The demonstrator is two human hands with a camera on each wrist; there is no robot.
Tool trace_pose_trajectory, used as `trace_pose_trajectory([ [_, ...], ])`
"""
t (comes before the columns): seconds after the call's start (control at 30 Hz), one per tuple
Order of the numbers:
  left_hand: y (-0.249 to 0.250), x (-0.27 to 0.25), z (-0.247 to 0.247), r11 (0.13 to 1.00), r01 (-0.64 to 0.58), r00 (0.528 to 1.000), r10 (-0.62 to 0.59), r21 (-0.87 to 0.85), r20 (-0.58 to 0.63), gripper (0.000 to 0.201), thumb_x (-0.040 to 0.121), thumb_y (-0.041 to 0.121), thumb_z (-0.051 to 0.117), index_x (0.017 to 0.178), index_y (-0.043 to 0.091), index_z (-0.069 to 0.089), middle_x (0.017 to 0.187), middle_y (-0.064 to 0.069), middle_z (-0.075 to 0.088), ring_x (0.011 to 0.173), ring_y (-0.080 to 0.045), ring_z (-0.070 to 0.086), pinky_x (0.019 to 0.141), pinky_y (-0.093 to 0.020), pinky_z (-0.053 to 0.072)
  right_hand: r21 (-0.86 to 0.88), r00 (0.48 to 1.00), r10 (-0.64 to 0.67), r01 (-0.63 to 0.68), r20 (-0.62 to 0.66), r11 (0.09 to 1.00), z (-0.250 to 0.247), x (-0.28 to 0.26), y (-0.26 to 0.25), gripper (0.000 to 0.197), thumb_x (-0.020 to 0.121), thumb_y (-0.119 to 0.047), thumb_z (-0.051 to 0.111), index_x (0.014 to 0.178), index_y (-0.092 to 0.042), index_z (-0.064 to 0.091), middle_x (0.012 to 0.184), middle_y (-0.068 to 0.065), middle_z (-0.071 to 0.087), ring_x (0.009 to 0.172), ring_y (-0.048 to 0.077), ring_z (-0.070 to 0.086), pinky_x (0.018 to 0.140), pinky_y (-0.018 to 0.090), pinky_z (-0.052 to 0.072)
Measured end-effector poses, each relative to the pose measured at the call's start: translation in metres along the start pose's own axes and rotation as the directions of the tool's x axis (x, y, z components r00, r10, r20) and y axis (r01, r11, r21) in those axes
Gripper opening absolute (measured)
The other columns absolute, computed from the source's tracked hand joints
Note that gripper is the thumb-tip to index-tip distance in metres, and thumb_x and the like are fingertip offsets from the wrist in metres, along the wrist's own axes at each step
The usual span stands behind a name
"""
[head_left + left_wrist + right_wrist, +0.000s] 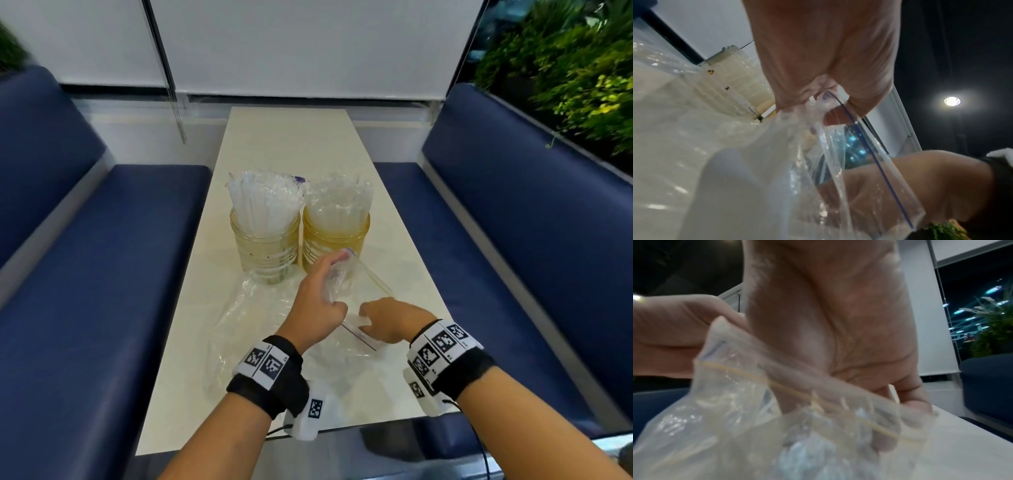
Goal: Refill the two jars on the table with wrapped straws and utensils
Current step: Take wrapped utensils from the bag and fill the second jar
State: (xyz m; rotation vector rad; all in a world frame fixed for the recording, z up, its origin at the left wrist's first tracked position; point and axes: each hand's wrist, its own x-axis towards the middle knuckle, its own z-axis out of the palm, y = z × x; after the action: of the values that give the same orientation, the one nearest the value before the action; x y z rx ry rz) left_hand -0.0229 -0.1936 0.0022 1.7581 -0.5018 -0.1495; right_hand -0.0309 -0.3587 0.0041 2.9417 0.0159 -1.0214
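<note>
Jars (pixel 265 245) stuffed with wrapped straws are stood on the tabletop (pixel 291 137); a clear zip bag (pixel 356 284) is gripped by the left hand (pixel 317 301) and the right hand (pixel 390 318).

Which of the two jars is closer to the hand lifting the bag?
The right jar, the more yellow one. The left hand lifts the zip bag right before it; the left jar stands farther aside.

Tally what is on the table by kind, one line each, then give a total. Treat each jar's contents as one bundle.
Glass jars: 2, left jar and right jar
Bundles of wrapped items: 2, left bundle and right bundle
Clear plastic bags: 2, zip bag and flat bag
Total: 6
</note>
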Motion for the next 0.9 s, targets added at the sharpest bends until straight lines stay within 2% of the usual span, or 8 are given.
trace_pose_trajectory([
  [0.13, -0.002, -0.002, 0.0, 0.999, 0.024, 0.999, -0.024, -0.028, 0.026, 0.082, 0.072, -0.019, 0.052, 0.141, 0.023, 0.049, 0.148, 0.018, 0.048, 0.138, 0.011, 0.037, 0.107, 0.0, 0.026, 0.026, 1.0, 0.01, -0.011, 0.025, 1.0, 0.005, 0.003, 0.004, 0.05, 0.102, -0.045, 0.043, 0.134, -0.007, 0.052, 0.135, 0.012, 0.056, 0.122, 0.03, 0.055, 0.102, 0.04, 0.045],
  [0.3, -0.006, 0.001, 0.0, 0.999, 0.038, 0.998, -0.037, -0.015, 0.054, 0.08, 0.073, -0.014, 0.059, 0.142, 0.025, 0.047, 0.148, 0.019, 0.046, 0.135, 0.012, 0.039, 0.107, -0.003, 0.029, 0.036, 0.999, 0.013, -0.015, 0.046, 0.999, -0.004, -0.004, 0.01, 0.041, 0.103, -0.036, 0.044, 0.133, -0.009, 0.05, 0.134, 0.011, 0.057, 0.12, 0.029, 0.056, 0.093, 0.035, 0.044],
  [0.47, -0.01, 0.003, -0.003, 0.992, 0.02, 0.997, -0.03, 0.122, 0.075, 0.089, 0.071, 0.01, 0.083, 0.148, 0.025, 0.042, 0.143, 0.015, 0.049, 0.133, 0.001, 0.046, 0.106, -0.01, 0.034, -0.039, 0.998, 0.014, -0.016, -0.058, 0.999, -0.039, -0.03, 0.006, 0.034, 0.104, -0.033, 0.047, 0.129, -0.011, 0.053, 0.126, 0.01, 0.061, 0.109, 0.027, 0.061, 0.086, 0.035, 0.048],
  [0.57, -0.011, 0.005, 0.002, 0.968, 0.029, 0.997, -0.047, 0.25, 0.065, 0.095, 0.065, 0.028, 0.093, 0.146, 0.025, 0.044, 0.141, 0.014, 0.05, 0.129, -0.004, 0.048, 0.109, -0.021, 0.038, -0.108, 0.992, -0.022, 0.009, -0.126, 0.994, -0.068, -0.05, -0.006, 0.035, 0.102, -0.032, 0.05, 0.132, -0.013, 0.055, 0.124, 0.009, 0.062, 0.108, 0.027, 0.062, 0.089, 0.037, 0.051],
  [0.63, -0.011, 0.007, 0.007, 0.947, 0.013, 1.0, -0.01, 0.322, -0.011, 0.082, 0.067, 0.038, 0.091, 0.138, 0.027, 0.051, 0.136, 0.014, 0.056, 0.121, -0.006, 0.053, 0.104, -0.025, 0.043, -0.138, 0.981, -0.049, 0.023, -0.187, 0.99, -0.086, -0.064, -0.015, 0.035, 0.1, -0.03, 0.054, 0.131, -0.014, 0.057, 0.119, 0.007, 0.062, 0.103, 0.027, 0.063, 0.083, 0.035, 0.051],
  [0.7, -0.01, 0.011, 0.01, 0.945, 0.001, 0.991, 0.043, 0.328, -0.127, 0.055, 0.076, 0.043, 0.083, 0.124, 0.027, 0.059, 0.12, 0.011, 0.065, 0.106, -0.009, 0.06, 0.091, -0.028, 0.049, -0.12, 0.961, -0.078, 0.047, -0.266, 0.992, -0.1, -0.078, -0.022, 0.033, 0.097, -0.032, 0.059, 0.127, -0.017, 0.061, 0.11, 0.004, 0.062, 0.094, 0.024, 0.062, 0.074, 0.032, 0.047],
  [0.8, -0.011, 0.018, 0.01, 0.962, 0.029, 0.976, 0.032, 0.273, -0.217, 0.034, 0.087, 0.042, 0.074, 0.113, 0.023, 0.063, 0.108, 0.006, 0.07, 0.096, -0.012, 0.064, 0.082, -0.033, 0.052, 0.078, 0.865, -0.116, 0.176, -0.488, 0.981, -0.111, -0.09, -0.027, 0.035, 0.096, -0.051, 0.055, 0.116, -0.024, 0.064, 0.099, -0.003, 0.061, 0.087, 0.018, 0.061, 0.072, 0.031, 0.048],
  [0.9, -0.008, 0.022, 0.012, 0.973, 0.04, 0.964, 0.023, 0.229, -0.264, 0.044, 0.087, 0.046, 0.069, 0.12, 0.018, 0.062, 0.111, 0.004, 0.071, 0.101, -0.015, 0.066, 0.084, -0.034, 0.054, 0.306, 0.639, -0.038, 0.42, -0.768, 0.854, -0.102, -0.075, -0.038, 0.054, 0.101, -0.056, 0.035, 0.097, -0.015, 0.069, 0.091, -0.002, 0.07, 0.082, 0.017, 0.066, 0.077, 0.04, 0.056],
])
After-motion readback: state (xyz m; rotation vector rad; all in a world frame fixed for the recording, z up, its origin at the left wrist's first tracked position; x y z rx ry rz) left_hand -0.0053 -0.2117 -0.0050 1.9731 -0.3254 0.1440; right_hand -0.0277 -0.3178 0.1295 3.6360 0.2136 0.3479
